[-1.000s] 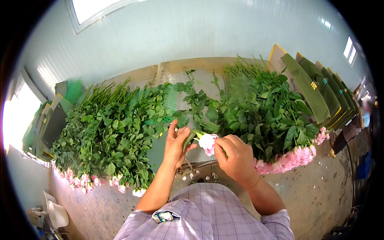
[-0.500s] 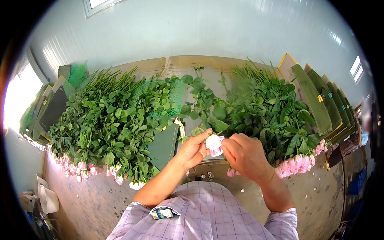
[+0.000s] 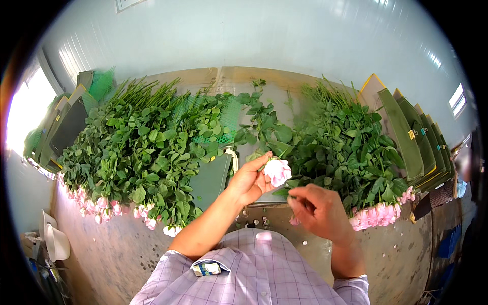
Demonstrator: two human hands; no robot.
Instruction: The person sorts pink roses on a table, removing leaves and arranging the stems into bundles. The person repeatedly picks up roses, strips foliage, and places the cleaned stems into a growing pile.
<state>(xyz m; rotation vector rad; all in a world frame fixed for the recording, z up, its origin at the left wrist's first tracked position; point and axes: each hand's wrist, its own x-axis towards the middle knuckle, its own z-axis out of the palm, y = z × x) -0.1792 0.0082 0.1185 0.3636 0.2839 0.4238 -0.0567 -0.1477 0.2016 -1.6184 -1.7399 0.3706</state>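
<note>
My left hand [image 3: 249, 182] is closed around a pink rose [image 3: 278, 173] just under its bloom, which faces up toward me. The rose's leafy stem [image 3: 264, 119] seems to run away over the table. To the right of the bloom, apart from it, is my right hand [image 3: 323, 211], loosely curled with thumb and forefinger apart, nothing visible between them. A loose pink petal [image 3: 264, 236] shows against my checked shirt. Partly behind the right hand is another pink bloom [image 3: 295, 220].
Large heaps of leafy roses [image 3: 137, 147] lie left, and more roses [image 3: 345, 142] right, blooms over the near edge. Green boards with clips [image 3: 406, 134] stand far right; similar boards [image 3: 68, 127] stand left. A green mesh sheet [image 3: 229, 119] and dark green board [image 3: 211, 178] lie between. Petals litter the floor.
My right hand has drawn away from the bloom, down and to the right. A loose petal now shows before my shirt. The left hand still holds the rose, slightly higher and turned.
</note>
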